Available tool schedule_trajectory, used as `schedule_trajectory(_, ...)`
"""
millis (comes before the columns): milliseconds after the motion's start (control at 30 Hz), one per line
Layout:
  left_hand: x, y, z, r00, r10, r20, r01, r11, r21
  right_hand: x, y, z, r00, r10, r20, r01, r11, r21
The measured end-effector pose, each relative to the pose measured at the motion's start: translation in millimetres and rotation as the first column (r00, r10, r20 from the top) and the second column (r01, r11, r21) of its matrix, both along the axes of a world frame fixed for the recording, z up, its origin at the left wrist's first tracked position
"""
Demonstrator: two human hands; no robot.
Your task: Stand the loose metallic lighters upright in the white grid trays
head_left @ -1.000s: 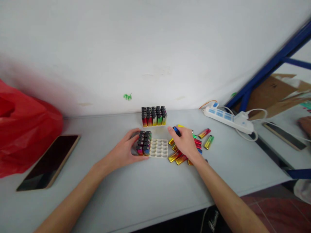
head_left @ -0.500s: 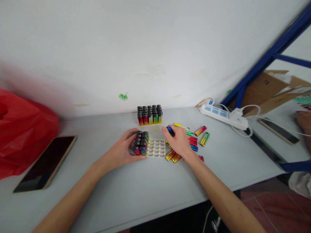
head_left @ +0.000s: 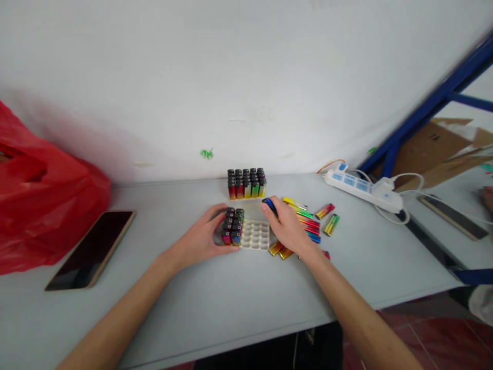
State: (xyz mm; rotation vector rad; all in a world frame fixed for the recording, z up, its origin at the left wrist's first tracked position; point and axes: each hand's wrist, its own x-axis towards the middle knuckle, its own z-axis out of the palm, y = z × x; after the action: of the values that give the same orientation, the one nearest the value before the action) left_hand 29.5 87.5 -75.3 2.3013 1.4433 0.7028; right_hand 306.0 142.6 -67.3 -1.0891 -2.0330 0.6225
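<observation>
My left hand (head_left: 206,234) is wrapped round the left side of a white tray (head_left: 255,235), its fingers against two columns of upright lighters (head_left: 232,226) with black tops. The tray's right part shows bare round pockets. Just right of those pockets, my right hand (head_left: 287,223) grips a blue lighter (head_left: 269,205) between thumb and fingers. Beside and partly beneath that hand lie several loose shiny lighters (head_left: 310,223) in red, yellow, green and blue. Behind the tray stands a full block of upright lighters (head_left: 247,185).
A red plastic bag (head_left: 50,195) and a dark phone (head_left: 92,252) are on the left. A white power strip (head_left: 362,191) with cables sits at the back right. Past the blue frame (head_left: 393,154) are a cardboard box (head_left: 427,149) and another phone (head_left: 454,217).
The view has shifted, so the table's things appear further right. My right hand is still closed on the blue lighter, which now looks more tilted. My left hand keeps its place at the tray.
</observation>
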Motion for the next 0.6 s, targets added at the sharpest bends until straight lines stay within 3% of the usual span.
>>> schedule_trajectory(167, 0, -1, -2.2, 1.000, -0.005, -0.019, 0.006, 0.999, 0.035, 1, -2, 1.4, 0.990, 0.135, -0.027, -0.132, 0.987, 0.096)
schedule_trajectory(267, -1, -1, -3.3, 1.000, -0.016, -0.012, 0.017, 0.999, 0.049, 0, -3, 1.5, 0.992, 0.113, -0.053, -0.105, 0.985, 0.139)
schedule_trajectory(467, -1, -1, -3.7, 1.000, -0.024, -0.012, 0.024, 0.999, 0.044, -2, -1, -3.2, 0.993, 0.118, 0.005, -0.118, 0.993, 0.011)
schedule_trajectory(600, -2, -1, -4.5, 1.000, -0.025, -0.014, 0.025, 0.998, 0.051, -7, 1, -10.1, 0.986, 0.087, 0.143, -0.107, 0.985, 0.138)
